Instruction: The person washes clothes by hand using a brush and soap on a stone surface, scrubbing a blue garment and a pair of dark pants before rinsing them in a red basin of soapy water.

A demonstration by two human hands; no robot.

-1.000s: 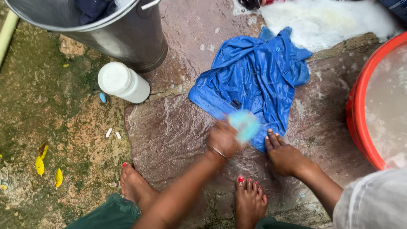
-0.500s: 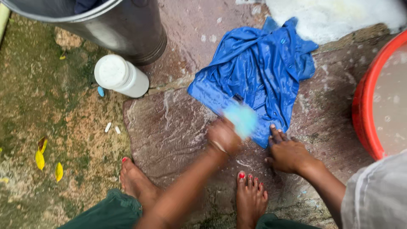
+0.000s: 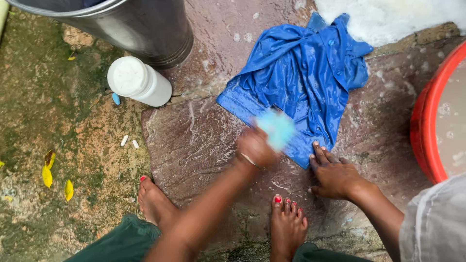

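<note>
A wet blue garment (image 3: 301,82) lies spread and rumpled on a soaked reddish stone slab (image 3: 199,145) on the ground. The left hand (image 3: 255,148), blurred, has its grip closed around a pale blue scrubber (image 3: 276,128) pressed against the near edge of the cloth; a thin bangle sits at that wrist. The right hand (image 3: 335,174) lies flat on the slab with its grip spread apart, fingertips touching the lower corner of the garment and pinning it down.

2 bare feet with red-painted toenails stand on the stone, the left foot (image 3: 153,201) at the slab's edge and the right foot (image 3: 286,225) just below the hands. To the upper left a large metal bucket (image 3: 141,29) stands, and a white plastic bottle (image 3: 138,82) lies on its side just beside its base. A red tub (image 3: 427,126) of cloudy water sits at the right edge. White suds (image 3: 388,17) cover the ground beyond the garment. Yellow leaves (image 3: 48,177) lie on the mossy ground at the left
</note>
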